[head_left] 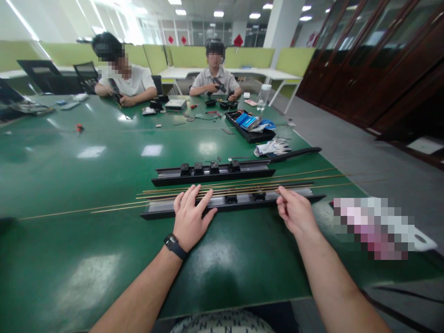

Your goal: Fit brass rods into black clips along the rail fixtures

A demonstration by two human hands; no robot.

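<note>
Several long, thin brass-coloured rods (239,188) lie lengthwise over a black channel-shaped rail (166,214) with a pale inside, and stick out past both its ends. My left hand (192,208), a dark watch on its wrist, rests over the rail's left part with fingers spread across the rods. Thumb and forefinger of my right hand (293,208) are pinched on a rod near the rail's right end; the other fingers are curled. Between my hands, small black blocks (231,198) sit in the rail, partly behind the rods.
Behind the rods lies a second black rail (215,177) with several black blocks. Gloves (272,148) and a black tray (256,135) of blue items are beyond it. A blurred-out item (374,226) lies at right. Two people sit across the green table (114,166), holding dark tools.
</note>
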